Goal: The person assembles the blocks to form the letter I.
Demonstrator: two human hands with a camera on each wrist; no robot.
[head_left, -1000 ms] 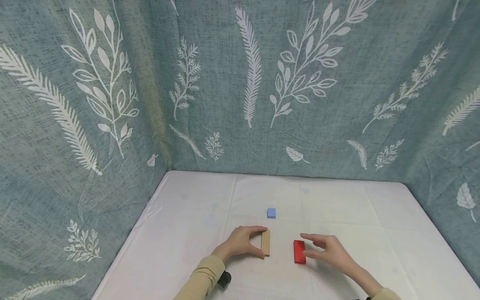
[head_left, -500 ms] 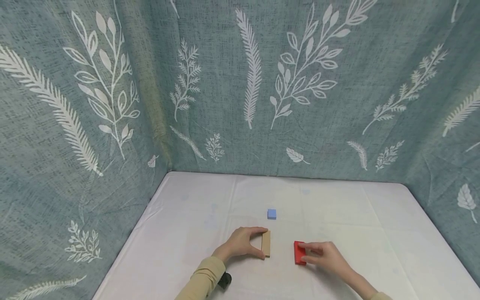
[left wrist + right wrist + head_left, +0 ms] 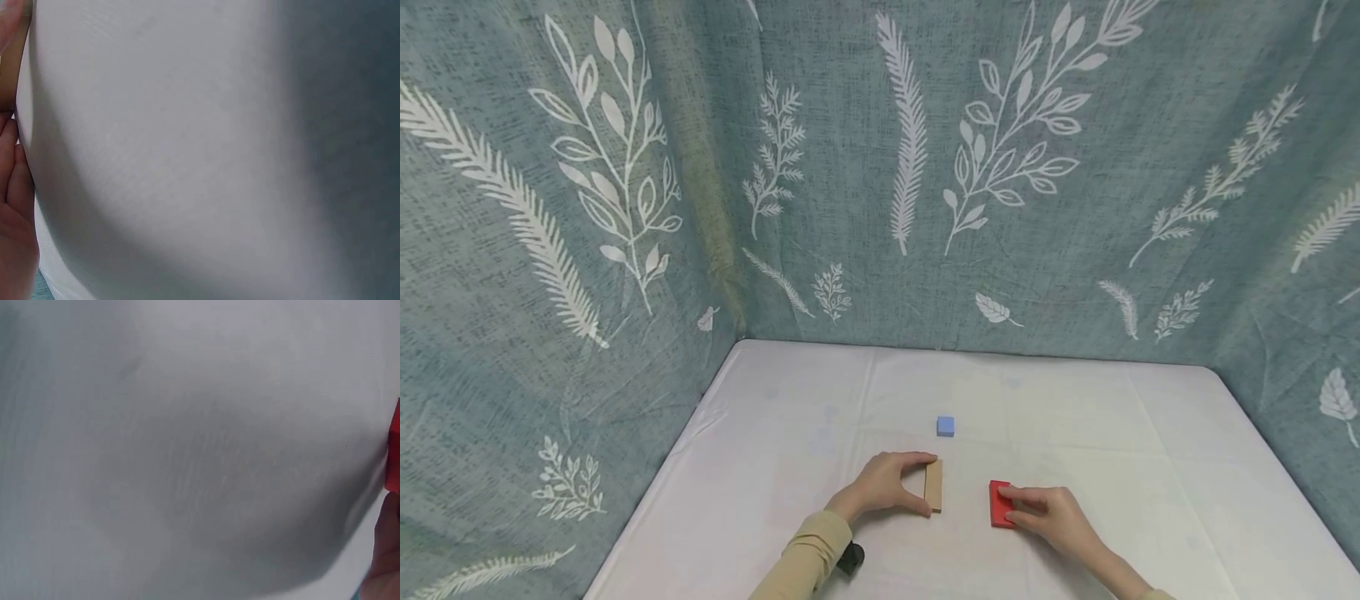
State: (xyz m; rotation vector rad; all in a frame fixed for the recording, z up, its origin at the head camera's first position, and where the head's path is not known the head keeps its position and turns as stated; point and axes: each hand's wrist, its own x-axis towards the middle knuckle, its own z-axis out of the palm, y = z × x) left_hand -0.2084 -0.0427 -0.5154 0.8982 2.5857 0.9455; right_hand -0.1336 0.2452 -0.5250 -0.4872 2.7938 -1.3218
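Observation:
A narrow tan wooden block (image 3: 933, 486) lies on the white-covered table. My left hand (image 3: 880, 485) holds it by its two ends, thumb at the near end and fingers at the far end. At the left edge of the left wrist view, part of the tan block (image 3: 11, 69) shows between the fingers. To the right, a red rectangular block (image 3: 1000, 505) has the fingertips and thumb of my right hand (image 3: 1054, 518) pinching at its right side. In the right wrist view only a strip of the red block (image 3: 393, 456) appears, with a finger against its lower end.
A small blue cube (image 3: 946, 427) sits beyond the tan block. The white tablecloth (image 3: 820, 400) covers the table, and a green leaf-patterned curtain (image 3: 865, 292) hangs behind and at both sides. A black device (image 3: 851, 558) is at the left wrist.
My right hand has come in from beside the red block, and its fingertips now pinch the block. The left hand keeps its hold on the tan block in the same place.

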